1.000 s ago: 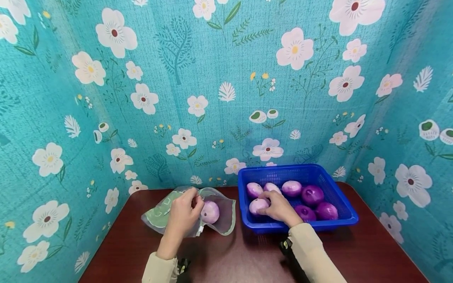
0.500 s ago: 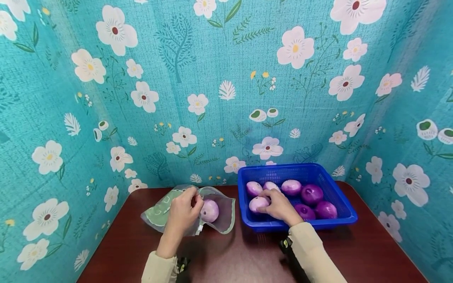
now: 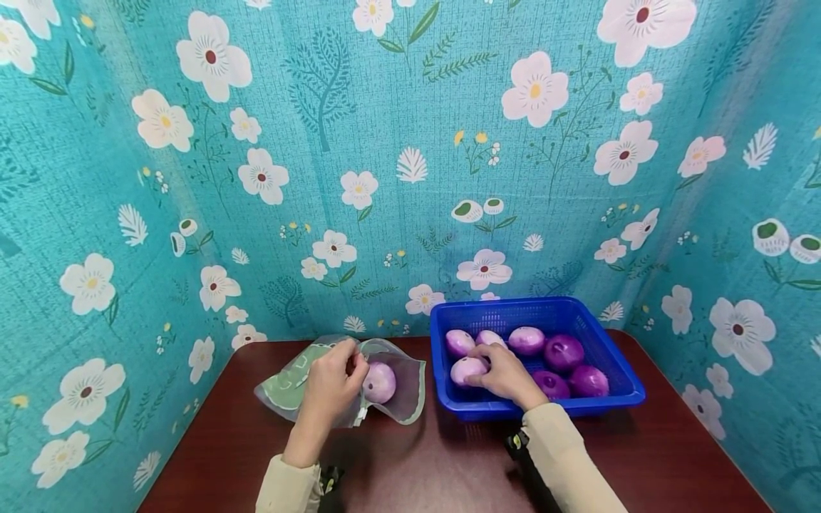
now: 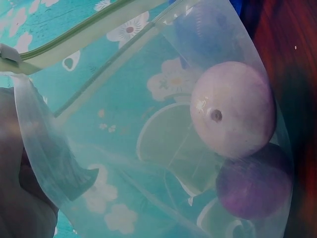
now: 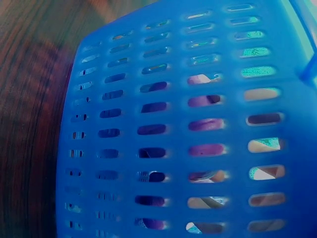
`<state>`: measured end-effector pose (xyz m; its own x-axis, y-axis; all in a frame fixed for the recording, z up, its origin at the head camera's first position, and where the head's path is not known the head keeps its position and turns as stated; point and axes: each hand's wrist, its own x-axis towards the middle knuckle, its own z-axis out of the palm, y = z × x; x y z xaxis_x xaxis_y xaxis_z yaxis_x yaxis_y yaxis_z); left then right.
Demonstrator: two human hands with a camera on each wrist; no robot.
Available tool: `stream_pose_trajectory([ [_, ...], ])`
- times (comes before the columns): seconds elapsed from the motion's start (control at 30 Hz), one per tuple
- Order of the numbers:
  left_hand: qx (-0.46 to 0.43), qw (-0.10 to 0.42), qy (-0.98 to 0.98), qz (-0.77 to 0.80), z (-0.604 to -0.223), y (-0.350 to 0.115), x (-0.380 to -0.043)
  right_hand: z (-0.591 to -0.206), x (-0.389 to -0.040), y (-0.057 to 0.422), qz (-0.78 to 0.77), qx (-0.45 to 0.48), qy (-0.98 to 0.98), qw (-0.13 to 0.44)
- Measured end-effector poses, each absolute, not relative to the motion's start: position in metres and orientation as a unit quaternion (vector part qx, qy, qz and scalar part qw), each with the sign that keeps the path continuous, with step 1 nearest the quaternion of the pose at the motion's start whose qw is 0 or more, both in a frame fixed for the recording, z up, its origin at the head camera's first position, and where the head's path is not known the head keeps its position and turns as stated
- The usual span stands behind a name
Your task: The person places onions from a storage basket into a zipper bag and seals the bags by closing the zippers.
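Fingers point(image 3: 485, 353) of the right hand point(image 3: 509, 374): curled round a pale purple onion point(image 3: 466, 372), inside the basket beside its left wall; whether it is lifted off the basket floor cannot be told.

Left hand point(image 3: 332, 379): thumb and fingers together, pinching the upper edge of a translucent zip bag point(image 3: 412, 392).

Bag: one, green-trimmed, on the surface point(image 3: 423, 470) toward its far left corner, mouth gaping toward the basket. Contents: one pale onion point(image 3: 380, 382); in the left wrist view a darker purple onion point(image 4: 255, 186) shows just below it, touching.

Basket point(image 3: 545, 408): one, blue, slotted walls, near the far right corner of the surface, just beside the bag. Contents besides the held piece: three pale onions point(image 3: 526, 341) along the back, three dark purple onions point(image 3: 564, 353) in the right half.

Backdrop point(image 3: 398, 235): teal cloth, floral, behind the far edge.

Sleeves point(image 3: 564, 456): two, cream.
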<state>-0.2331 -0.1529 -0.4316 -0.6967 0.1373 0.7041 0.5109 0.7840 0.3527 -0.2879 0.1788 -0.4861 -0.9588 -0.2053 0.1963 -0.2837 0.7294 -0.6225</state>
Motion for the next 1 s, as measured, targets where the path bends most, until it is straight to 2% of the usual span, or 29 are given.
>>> stream_pose_trajectory([
  [1.0, -0.203, 0.374, -0.861, -0.279, -0.4403, -0.1565, -0.2374, -0.4890, -0.2915, 0.1797, 0.365, 0.118, -0.922, 0.050],
])
